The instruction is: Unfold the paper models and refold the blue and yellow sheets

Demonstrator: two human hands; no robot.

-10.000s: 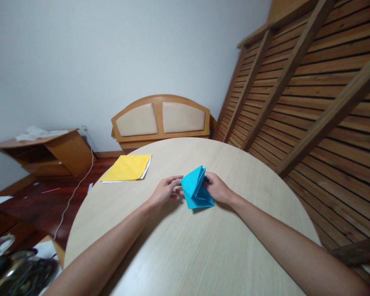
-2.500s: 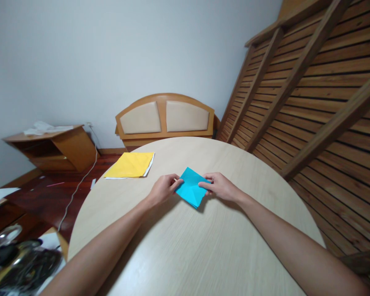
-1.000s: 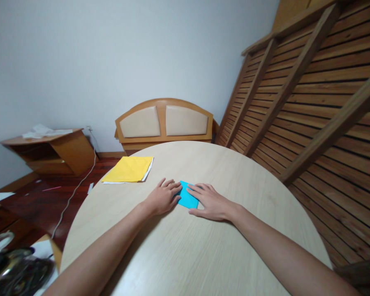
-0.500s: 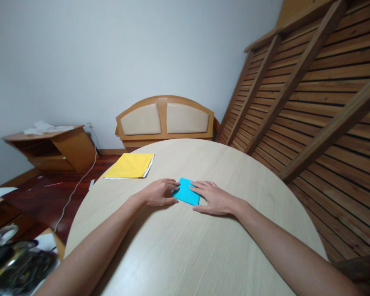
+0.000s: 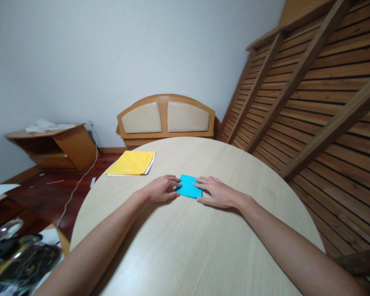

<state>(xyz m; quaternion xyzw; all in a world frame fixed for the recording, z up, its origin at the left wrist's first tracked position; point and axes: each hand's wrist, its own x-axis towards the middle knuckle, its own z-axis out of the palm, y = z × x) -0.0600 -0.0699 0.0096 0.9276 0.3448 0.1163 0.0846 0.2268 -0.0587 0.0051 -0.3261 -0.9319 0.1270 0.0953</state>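
Blue folded paper [image 5: 188,186] lies flat on the round tabletop [image 5: 185,246], just past centre toward 12 o'clock. Left hand [image 5: 160,189] sits at its 9 o'clock edge, fingers curled loosely, fingertips [image 5: 174,183] touching the paper's left side; no pinch, grip narrow and holding nothing. Right hand [image 5: 217,192] sits at its 3 o'clock edge, palm down, fingers spread flat, their tips pressing on the paper's right side; grip wide, holding nothing, only pressing. Paper lies between both hands, so from the left grip it lies toward 3 o'clock and from the right grip toward 9 o'clock. Both hands equally near, both touching. Long axis hard to call; the visible patch is roughly square, tilted slightly, near corner toward 5 o'clock. Looks: bright cyan, matte, thin multi-layer packet, crisp edges, flattened tight to the wood; right part hidden under fingers. Yellow paper sheet [image 5: 132,162] with a white sheet under it lies at 10 o'clock near the tabletop rim, well apart from the hands.
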